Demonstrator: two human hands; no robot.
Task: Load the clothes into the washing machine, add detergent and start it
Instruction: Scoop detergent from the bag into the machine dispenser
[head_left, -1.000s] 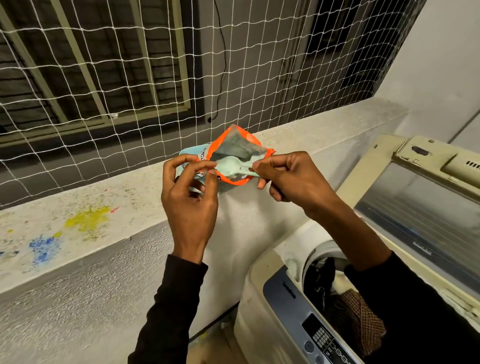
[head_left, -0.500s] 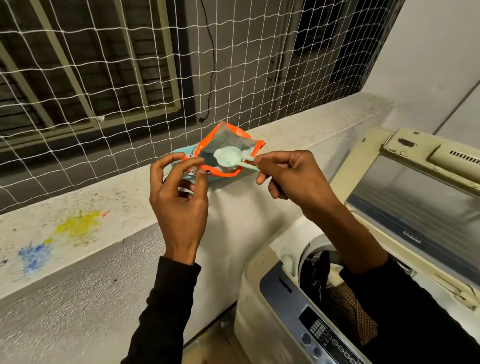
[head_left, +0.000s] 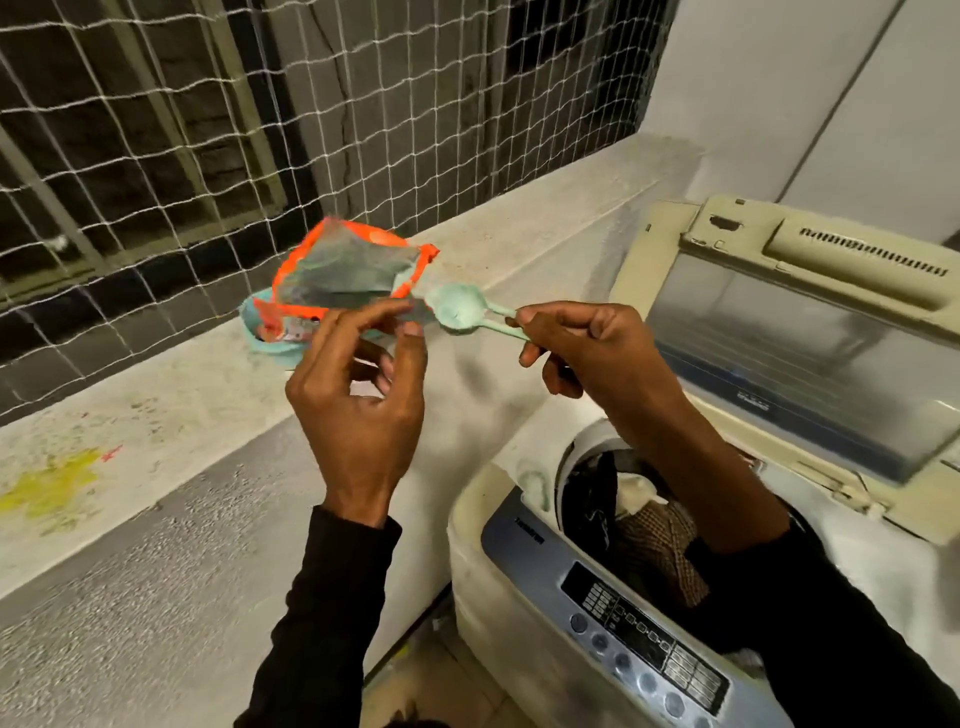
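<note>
Mint-green plastic is what your right hand (head_left: 582, 353) holds: you pinch the handle of a small scoop (head_left: 460, 313) between thumb and fingers, and its bowl is heaped with pale green powder. The scoop is just outside the mouth of the detergent pouch (head_left: 343, 275), near its right corner. Your left hand (head_left: 363, 395) pinches the near edge of this pouch with thumb and fingertips, and the pouch, orange at the rim and silver inside, stands open on the concrete ledge (head_left: 208, 395).

Below your right forearm stands the washing machine (head_left: 519, 597), a top loader. Its lid (head_left: 795, 332) is raised and leans back toward the wall. Inside the drum you can see the clothes (head_left: 644, 535), a dark piece and a brown checked one. The control panel (head_left: 639, 634) with round buttons faces you at the front edge. Behind the ledge hangs a white net (head_left: 363, 114), and on the ledge at the left there is a yellow stain (head_left: 52, 488).
</note>
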